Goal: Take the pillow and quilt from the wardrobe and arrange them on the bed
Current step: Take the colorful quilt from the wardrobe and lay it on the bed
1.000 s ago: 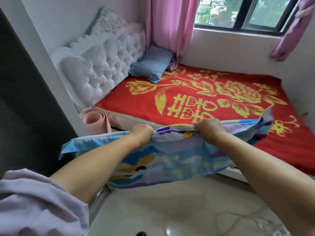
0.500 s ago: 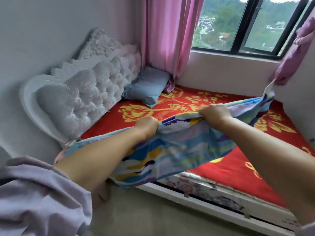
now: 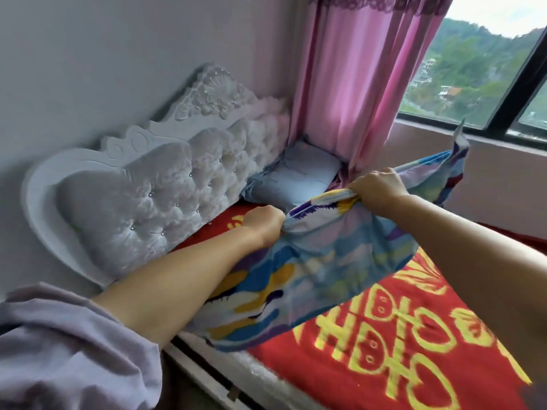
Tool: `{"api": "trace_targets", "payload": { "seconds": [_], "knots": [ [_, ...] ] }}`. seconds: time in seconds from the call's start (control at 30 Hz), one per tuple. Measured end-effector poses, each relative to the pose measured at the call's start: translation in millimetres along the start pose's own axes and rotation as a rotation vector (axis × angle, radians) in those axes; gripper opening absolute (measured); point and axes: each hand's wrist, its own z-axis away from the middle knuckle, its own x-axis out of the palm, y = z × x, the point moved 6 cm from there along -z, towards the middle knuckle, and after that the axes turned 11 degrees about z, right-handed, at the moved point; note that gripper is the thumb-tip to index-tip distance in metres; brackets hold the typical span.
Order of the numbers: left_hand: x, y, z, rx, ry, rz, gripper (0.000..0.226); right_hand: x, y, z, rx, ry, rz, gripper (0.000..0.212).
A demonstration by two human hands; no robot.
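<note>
I hold a thin quilt [image 3: 319, 261] patterned in blue, purple, yellow and white, stretched above the bed. My left hand [image 3: 263, 221] is clenched on its upper edge near the left. My right hand [image 3: 379, 189] grips the same edge further right and higher. The cloth hangs down between my arms over the bed's near side, and one corner flares up by the window sill. The bed [image 3: 399, 350] carries a red cover with yellow flowers and characters. A pale blue pillow [image 3: 296, 176] lies at the head of the bed, against the tufted headboard.
A white tufted headboard [image 3: 154, 199] stands along the left wall. A pink curtain [image 3: 355, 84] hangs beside the pillow in the corner. A dark-framed window [image 3: 509, 96] and its sill run along the far side. The bed's white side rail [image 3: 207, 377] is just below my left arm.
I have moved in close to the bed and lifted the quilt forward over it. Both hands kept their grip; the right hand rose higher toward the curtain. The floor has dropped out of view.
</note>
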Motion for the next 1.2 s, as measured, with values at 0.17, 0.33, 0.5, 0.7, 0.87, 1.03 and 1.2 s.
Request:
{"api": "trace_targets", "payload": {
  "seconds": [0.17, 0.33, 0.5, 0.7, 0.87, 1.03, 1.2],
  "knots": [
    [12, -41, -78, -0.098, -0.007, 0.092, 0.022, 27, -10, -111, -0.121, -0.01, -0.031, 0.028],
    [39, -95, -143, -0.162, -0.057, 0.244, 0.035, 56, -42, -210, -0.219, -0.063, -0.028, 0.026],
    [74, -178, -205, -0.233, -0.159, 0.331, 0.042, 81, -101, -310, -0.285, -0.126, 0.051, 0.032],
    [117, -318, -274, -0.361, -0.254, 0.401, 0.043, 108, -210, -441, -0.352, -0.259, -0.007, 0.033],
    [159, -420, -312, -0.484, -0.273, 0.428, 0.04, 148, -297, -506, -0.256, -0.354, -0.317, 0.046],
    [216, -515, -349, -0.673, -0.227, 0.495, 0.039, 211, -423, -486, -0.392, -0.554, -0.546, 0.052],
    [256, -547, -353, -0.767, -0.097, 0.372, 0.048, 293, -471, -401, -0.057, -0.669, -0.838, 0.06]
  ]
}}
